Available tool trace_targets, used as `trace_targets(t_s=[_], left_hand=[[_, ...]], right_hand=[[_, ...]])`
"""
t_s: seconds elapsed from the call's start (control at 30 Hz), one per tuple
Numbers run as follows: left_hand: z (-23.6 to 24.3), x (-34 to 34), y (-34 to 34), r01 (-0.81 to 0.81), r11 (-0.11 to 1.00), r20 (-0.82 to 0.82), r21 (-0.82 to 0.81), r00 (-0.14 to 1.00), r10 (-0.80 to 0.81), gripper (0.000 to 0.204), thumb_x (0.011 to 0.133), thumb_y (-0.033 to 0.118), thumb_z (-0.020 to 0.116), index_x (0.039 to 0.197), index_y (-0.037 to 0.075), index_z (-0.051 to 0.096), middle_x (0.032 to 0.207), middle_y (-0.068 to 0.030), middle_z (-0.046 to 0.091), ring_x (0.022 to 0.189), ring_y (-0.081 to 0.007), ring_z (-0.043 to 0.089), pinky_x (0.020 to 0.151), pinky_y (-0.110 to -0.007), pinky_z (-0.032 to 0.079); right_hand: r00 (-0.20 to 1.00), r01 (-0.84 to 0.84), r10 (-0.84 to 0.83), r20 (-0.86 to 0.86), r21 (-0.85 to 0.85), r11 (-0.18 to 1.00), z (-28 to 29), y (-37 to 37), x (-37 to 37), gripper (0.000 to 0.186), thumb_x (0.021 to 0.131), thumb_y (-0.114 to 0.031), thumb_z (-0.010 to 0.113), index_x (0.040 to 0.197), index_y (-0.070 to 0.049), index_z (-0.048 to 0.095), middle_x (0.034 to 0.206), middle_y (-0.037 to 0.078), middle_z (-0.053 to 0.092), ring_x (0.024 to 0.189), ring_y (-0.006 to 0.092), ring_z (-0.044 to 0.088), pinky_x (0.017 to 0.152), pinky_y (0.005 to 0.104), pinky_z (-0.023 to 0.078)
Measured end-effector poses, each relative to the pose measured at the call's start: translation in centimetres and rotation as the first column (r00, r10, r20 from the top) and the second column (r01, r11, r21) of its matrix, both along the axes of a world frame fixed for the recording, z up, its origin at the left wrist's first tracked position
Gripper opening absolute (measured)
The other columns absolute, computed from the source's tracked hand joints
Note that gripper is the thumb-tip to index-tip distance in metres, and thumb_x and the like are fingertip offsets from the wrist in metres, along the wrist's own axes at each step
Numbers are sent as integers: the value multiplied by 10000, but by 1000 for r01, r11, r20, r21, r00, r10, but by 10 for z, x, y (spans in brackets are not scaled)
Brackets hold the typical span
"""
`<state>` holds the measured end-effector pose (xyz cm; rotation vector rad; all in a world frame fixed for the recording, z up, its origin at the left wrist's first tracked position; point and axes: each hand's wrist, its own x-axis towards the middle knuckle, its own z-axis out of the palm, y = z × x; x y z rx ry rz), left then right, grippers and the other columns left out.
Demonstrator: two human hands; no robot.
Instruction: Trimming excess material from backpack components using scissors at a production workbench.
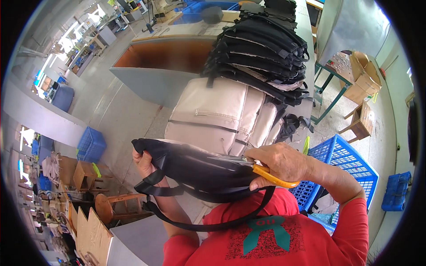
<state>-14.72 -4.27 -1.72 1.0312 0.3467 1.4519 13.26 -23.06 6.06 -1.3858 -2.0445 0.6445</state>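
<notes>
Across the front of my body I hold a black padded bag panel [202,170], with webbing straps hanging in a loop from it. Its left end is gripped by my left hand [143,162], the fingers closed on the fabric and partly hidden. My right hand [280,160] is closed round the scissors [277,178], which have orange handles. Their metal blades point left and lie along the panel's upper face; I cannot tell whether they touch it. Just beyond the panel, cream-coloured bag pieces [208,99] with zips lie in an overlapping row.
A tall stack of black bag panels [262,53] with straps stands on the table beyond. Blue crates [355,162] sit to my right, holding some cloth. An open grey box [146,80] is at the far left, a wooden stool [106,207] at the near left. A cardboard box [361,77] stands far right.
</notes>
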Motion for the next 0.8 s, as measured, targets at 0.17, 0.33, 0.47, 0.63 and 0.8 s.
trace_targets(t_s=[0.17, 0.33, 0.47, 0.63, 0.8], left_hand=[[-2, 1, -3, 2, 1000, 26, -1, 1000, -2, 275, 752, 156, 718, 955, 26, 584, 873, -71, 629, 766, -179, 621, 711, -301, 516], [1, 1, -6, 12, 1000, 28, -7, 1000, -12, 276, 745, 144, 721, 950, 18, 586, 868, -78, 633, 765, -186, 625, 707, -309, 521], [0, 0, -6, 30, 999, 46, -11, 999, -29, 275, 746, 133, 718, 955, 12, 585, 879, -87, 637, 772, -196, 630, 711, -324, 526], [-1, 0, -9, 38, 999, 65, -30, 997, -37, 266, 754, 128, 711, 953, 8, 582, 875, -90, 636, 764, -198, 629, 710, -326, 526], [-1, 2, -9, 26, 1000, 45, 3, 999, -26, 256, 762, 133, 705, 932, -4, 571, 865, -93, 629, 756, -194, 622, 701, -321, 523]], right_hand=[[1000, 1, -2, 31, 13, 1000, -3, 0, -4, 449, 776, -459, 642, 883, -44, 508, 610, 124, 561, 578, 320, 606, 503, 365, 486], [998, 29, -30, 58, 22, 999, -6, -1, -4, 462, 761, -446, 664, 904, -28, 528, 584, 126, 554, 558, 313, 603, 493, 353, 480], [999, 28, -29, 36, 24, 999, -3, 3, -6, 437, 785, -437, 641, 869, -29, 509, 586, 149, 556, 567, 324, 604, 498, 368, 486], [998, 26, -27, 55, 18, 999, -2, 7, -11, 429, 790, -429, 638, 858, -26, 509, 593, 148, 564, 566, 321, 604, 501, 367, 488], [999, 19, -19, 33, -10, 1000, -5, 6, -13, 425, 795, -422, 636, 855, -21, 507, 600, 150, 568, 574, 325, 604, 515, 375, 489]])
